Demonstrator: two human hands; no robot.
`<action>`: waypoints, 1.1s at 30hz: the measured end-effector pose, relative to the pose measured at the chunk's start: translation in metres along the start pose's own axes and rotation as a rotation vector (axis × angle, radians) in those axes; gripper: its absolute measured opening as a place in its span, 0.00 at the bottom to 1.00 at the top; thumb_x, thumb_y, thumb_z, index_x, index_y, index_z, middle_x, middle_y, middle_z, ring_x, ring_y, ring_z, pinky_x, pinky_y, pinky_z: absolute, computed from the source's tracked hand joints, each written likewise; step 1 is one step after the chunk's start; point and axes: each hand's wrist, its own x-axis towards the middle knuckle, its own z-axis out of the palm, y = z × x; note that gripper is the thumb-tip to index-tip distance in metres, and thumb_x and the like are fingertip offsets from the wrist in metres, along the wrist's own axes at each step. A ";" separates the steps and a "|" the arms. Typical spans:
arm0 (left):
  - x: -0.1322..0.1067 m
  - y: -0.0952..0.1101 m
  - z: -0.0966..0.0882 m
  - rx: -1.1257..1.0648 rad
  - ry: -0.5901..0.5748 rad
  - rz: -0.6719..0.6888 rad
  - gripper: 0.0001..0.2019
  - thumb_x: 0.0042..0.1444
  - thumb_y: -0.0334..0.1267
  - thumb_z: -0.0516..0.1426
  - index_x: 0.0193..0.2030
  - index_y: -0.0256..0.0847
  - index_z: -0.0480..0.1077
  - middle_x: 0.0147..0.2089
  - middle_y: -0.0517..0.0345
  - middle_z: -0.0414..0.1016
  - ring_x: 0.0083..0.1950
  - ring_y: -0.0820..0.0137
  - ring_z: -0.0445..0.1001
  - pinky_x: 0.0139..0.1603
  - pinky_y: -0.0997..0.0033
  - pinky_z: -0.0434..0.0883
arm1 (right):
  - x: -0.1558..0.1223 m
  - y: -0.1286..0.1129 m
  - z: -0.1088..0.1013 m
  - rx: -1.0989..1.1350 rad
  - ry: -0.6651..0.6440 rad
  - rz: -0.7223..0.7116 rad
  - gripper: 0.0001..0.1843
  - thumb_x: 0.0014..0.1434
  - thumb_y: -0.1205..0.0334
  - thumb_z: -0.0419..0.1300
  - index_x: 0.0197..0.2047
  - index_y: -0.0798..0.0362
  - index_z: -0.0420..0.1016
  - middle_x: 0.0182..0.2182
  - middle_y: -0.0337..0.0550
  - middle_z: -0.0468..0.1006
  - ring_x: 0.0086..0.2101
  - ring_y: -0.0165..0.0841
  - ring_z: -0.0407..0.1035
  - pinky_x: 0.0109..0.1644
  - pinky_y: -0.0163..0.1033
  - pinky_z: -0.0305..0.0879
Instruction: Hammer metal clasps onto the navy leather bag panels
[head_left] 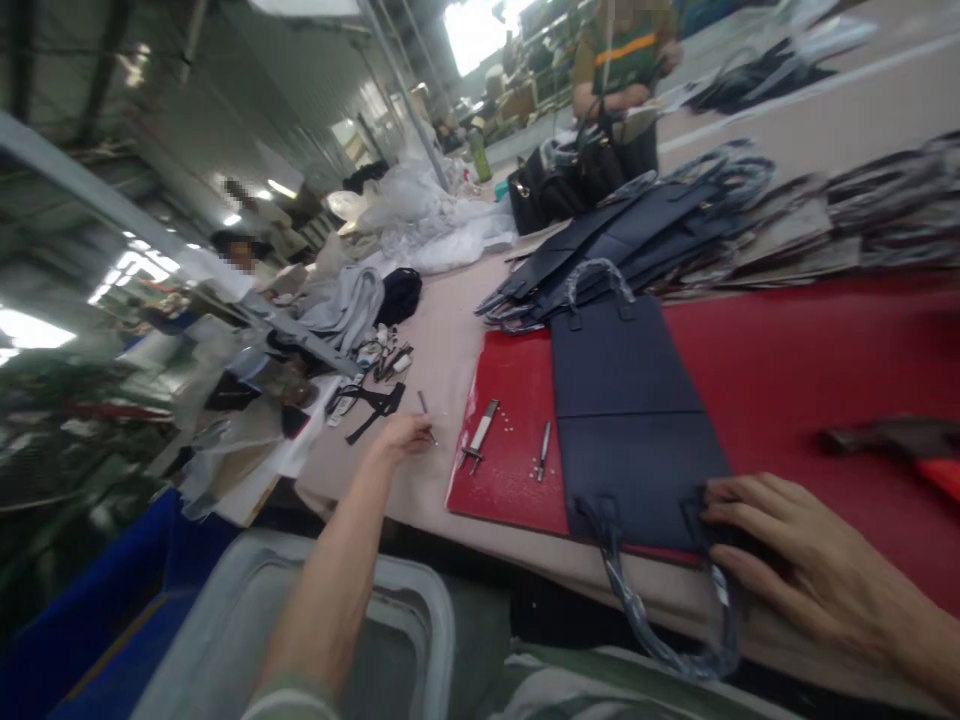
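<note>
A flat dark navy bag (630, 420) with plastic-wrapped handles lies on a red mat (510, 450). My right hand (795, 560) lies on the bag's near edge, fingers stretched out flat. My left hand (405, 437) reaches far left over the beige table top, fingers curled on a thin metal pin (426, 410). Two small metal tools (480, 435) (544, 450) and several tiny studs lie on the red mat between my hands.
A stack of navy bag panels (637, 240) lies behind. A hammer-like tool with a red handle (900, 445) rests at the right. Straps and small tools (375, 385) lie at the left. A person in a green vest (622, 60) stands behind. Grey bin (300, 620) below.
</note>
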 end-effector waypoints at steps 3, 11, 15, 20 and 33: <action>-0.016 0.003 0.007 -0.184 -0.126 -0.047 0.10 0.62 0.37 0.60 0.31 0.34 0.68 0.29 0.57 0.75 0.30 0.73 0.76 0.33 0.71 0.77 | 0.005 -0.014 -0.007 0.040 -0.116 0.108 0.07 0.64 0.57 0.60 0.43 0.50 0.73 0.43 0.50 0.76 0.41 0.40 0.70 0.44 0.49 0.67; -0.098 0.040 0.103 -0.928 -0.357 -0.022 0.27 0.41 0.39 0.74 0.48 0.40 0.72 0.35 0.58 0.81 0.37 0.64 0.82 0.39 0.67 0.81 | 0.005 -0.025 -0.011 0.060 -0.196 0.193 0.11 0.67 0.55 0.56 0.44 0.54 0.72 0.45 0.51 0.73 0.42 0.39 0.64 0.48 0.47 0.61; -0.131 0.052 0.155 -0.899 -0.430 0.083 0.21 0.46 0.40 0.72 0.45 0.38 0.73 0.38 0.55 0.82 0.39 0.63 0.83 0.42 0.65 0.81 | 0.005 -0.026 -0.012 0.078 -0.192 0.194 0.11 0.67 0.55 0.56 0.44 0.55 0.72 0.44 0.51 0.72 0.42 0.40 0.64 0.48 0.47 0.60; -0.152 0.047 0.174 -0.647 -0.434 0.301 0.09 0.56 0.35 0.65 0.43 0.37 0.74 0.41 0.53 0.82 0.44 0.66 0.82 0.50 0.68 0.79 | 0.004 -0.024 -0.012 0.090 -0.199 0.205 0.12 0.67 0.54 0.56 0.44 0.55 0.72 0.44 0.51 0.72 0.42 0.40 0.63 0.48 0.47 0.59; -0.159 0.029 0.182 -0.513 -0.370 0.490 0.06 0.62 0.32 0.60 0.46 0.39 0.72 0.44 0.55 0.81 0.47 0.67 0.81 0.52 0.66 0.79 | 0.005 -0.025 -0.013 0.108 -0.199 0.212 0.13 0.67 0.54 0.57 0.44 0.56 0.72 0.44 0.51 0.72 0.41 0.39 0.62 0.48 0.46 0.58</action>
